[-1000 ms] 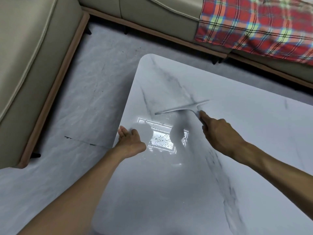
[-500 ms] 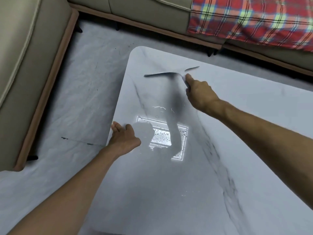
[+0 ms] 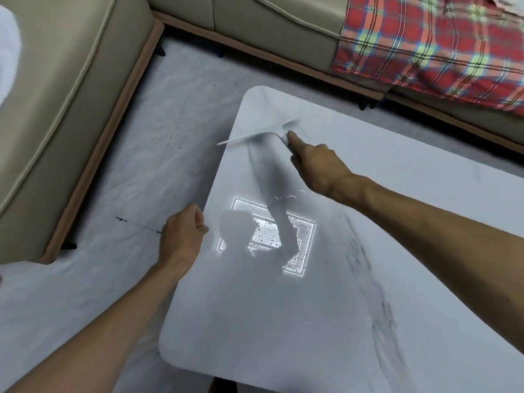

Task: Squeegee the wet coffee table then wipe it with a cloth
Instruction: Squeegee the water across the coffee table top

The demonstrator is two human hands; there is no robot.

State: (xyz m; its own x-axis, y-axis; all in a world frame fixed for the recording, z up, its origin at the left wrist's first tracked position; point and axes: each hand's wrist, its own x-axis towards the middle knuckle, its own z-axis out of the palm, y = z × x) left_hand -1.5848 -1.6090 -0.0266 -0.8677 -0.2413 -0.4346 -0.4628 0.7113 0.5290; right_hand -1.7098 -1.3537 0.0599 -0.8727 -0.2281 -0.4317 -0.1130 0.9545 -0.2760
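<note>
Gripping the squeegee (image 3: 249,137) handle, forefinger extended, the right hand (image 3: 314,165) holds its blade at the coffee table's (image 3: 283,321) 11 o'clock corner. Left hand (image 3: 181,236) curls at the 9 o'clock edge, but whether it grips is unclear. This looks like the squeegeeing step, and next is probably drawing water off the edge.

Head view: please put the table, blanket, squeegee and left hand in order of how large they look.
1. table
2. blanket, partly cut off by the frame edge
3. left hand and squeegee: not ranked. The squeegee looks longer but is thin and motion-blurred, and the hand is nearer to the camera.
</note>
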